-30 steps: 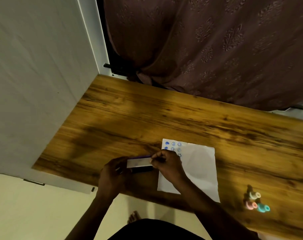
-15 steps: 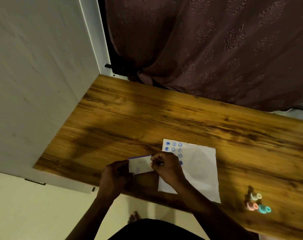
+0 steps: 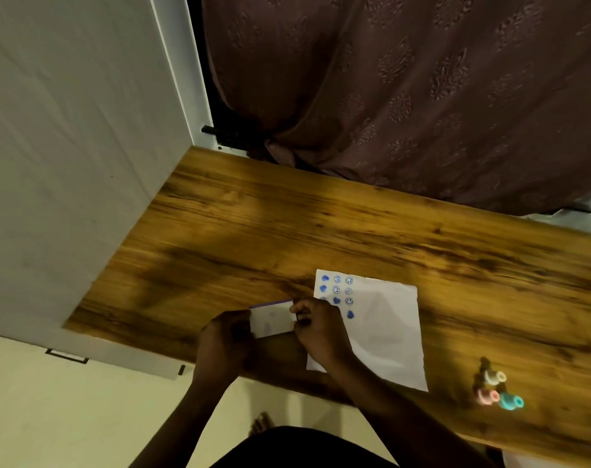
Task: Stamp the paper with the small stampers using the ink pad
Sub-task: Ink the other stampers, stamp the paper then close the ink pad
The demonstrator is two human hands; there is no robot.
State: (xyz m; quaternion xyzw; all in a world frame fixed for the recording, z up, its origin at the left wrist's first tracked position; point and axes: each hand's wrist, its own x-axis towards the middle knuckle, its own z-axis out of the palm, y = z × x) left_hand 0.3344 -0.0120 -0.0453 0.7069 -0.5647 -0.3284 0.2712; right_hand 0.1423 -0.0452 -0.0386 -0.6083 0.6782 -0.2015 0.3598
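Note:
A white sheet of paper [image 3: 385,332] lies on the wooden table [image 3: 287,224], with several blue stamp marks in its top left corner. Just left of it is the ink pad [image 3: 272,319], a small white case with a purple top edge. My left hand [image 3: 225,342] grips its left end. My right hand [image 3: 321,332] pinches its right edge, resting over the paper's left side. Three small stampers lie at the table's right front: a white one [image 3: 493,377], a pink one [image 3: 488,396] and a teal one [image 3: 511,401].
A brown patterned curtain [image 3: 405,96] hangs behind the table's far edge. A pale wall panel [image 3: 68,146] runs along the table's left side. The near table edge is just under my forearms, with the floor and a foot [image 3: 262,422] below.
The ink pad's white lid showed as a thin strip over a dark base a second ago; now its broad white face shows and the dark base is hidden. Both hands stayed in place.

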